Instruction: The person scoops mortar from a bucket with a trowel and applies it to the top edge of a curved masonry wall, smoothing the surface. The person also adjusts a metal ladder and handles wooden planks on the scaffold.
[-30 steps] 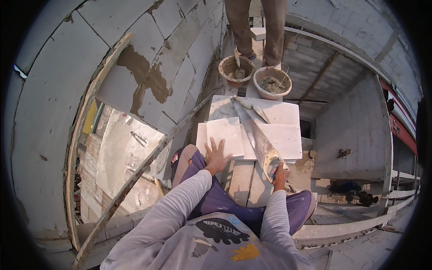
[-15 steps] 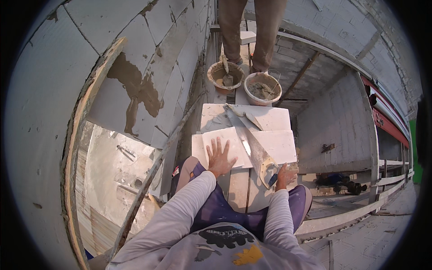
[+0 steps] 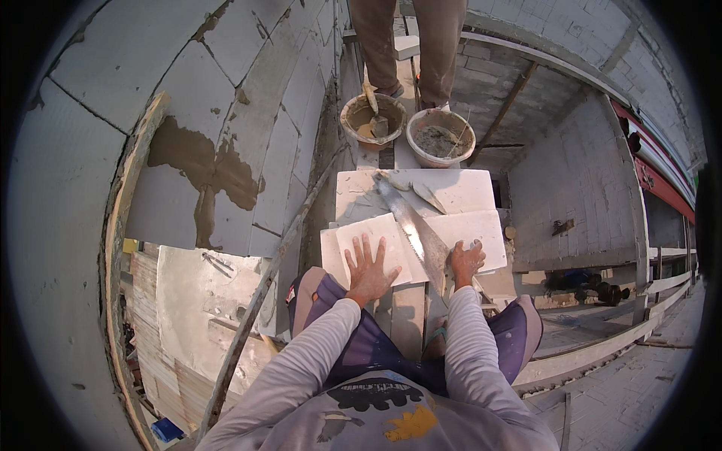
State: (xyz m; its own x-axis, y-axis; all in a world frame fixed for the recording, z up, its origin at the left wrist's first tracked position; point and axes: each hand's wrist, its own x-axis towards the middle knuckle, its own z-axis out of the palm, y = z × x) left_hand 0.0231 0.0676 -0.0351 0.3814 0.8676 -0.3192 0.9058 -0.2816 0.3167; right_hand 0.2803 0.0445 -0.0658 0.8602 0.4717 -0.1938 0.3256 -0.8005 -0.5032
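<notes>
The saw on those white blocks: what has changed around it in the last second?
The right hand has let go of the saw and moved forward onto the right-hand block, to the right of the blade. The left hand stays spread on the left-hand block, and the saw still lies across the blocks.

The left grip [image 3: 368, 276] lies flat with fingers spread on a small white block [image 3: 386, 226]; the right grip [image 3: 467, 260] rests with bent fingers on another white block [image 3: 486, 229], close to that block's near edge; the saw [image 3: 412, 225] slants between them, its narrow end over the far white block [image 3: 470, 186]; whether the right grip touches it is unclear; two mortar buckets stand past the far block's far edge, the left bucket [image 3: 350, 119] holding a trowel [image 3: 378, 125], the right bucket [image 3: 440, 160] grey mortar [image 3: 436, 140]; a person's legs [image 3: 438, 56] rise behind.
</notes>
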